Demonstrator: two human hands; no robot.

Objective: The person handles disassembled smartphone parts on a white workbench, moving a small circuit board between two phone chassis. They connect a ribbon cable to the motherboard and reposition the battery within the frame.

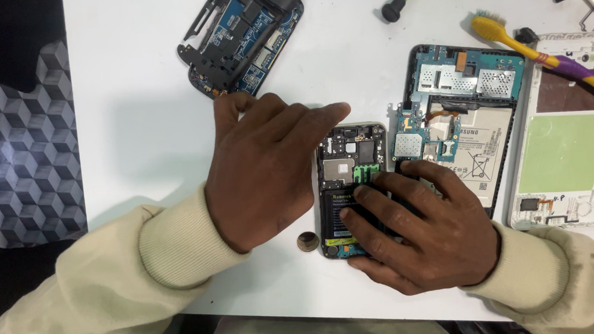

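Centrally, just below the middle of the frame, an opened smartphone (350,159) with its back cover off is lying upright on the white table (141,114), showing a dark circuit area, a small green part and a black battery lower down. The right hand (423,231) is resting on the phone's lower half, fingers spread and flattened over the battery, fingertips reaching toward the green part; it is pressing down rather than gripping anything. The left hand (264,172) is hovering at the phone's left edge, fingers held loosely together and pointing toward the upper right, with the fingertips just at the phone's top left corner; whether it is touching the phone or holding anything underneath cannot be told. Both wrists are wearing cream ribbed cuffs. A small round brown disc (307,241) is lying on the table just beside the phone's lower left corner. To the right of the phone, touching its side, an opened tablet (472,126) is showing blue boards and a pale battery. Further right, a white back cover (563,155) with a green panel is lying at the frame's edge. A yellow-and-purple toothbrush (539,56) is lying across the upper right, and another dismantled phone frame (241,39) is sitting at the upper middle.
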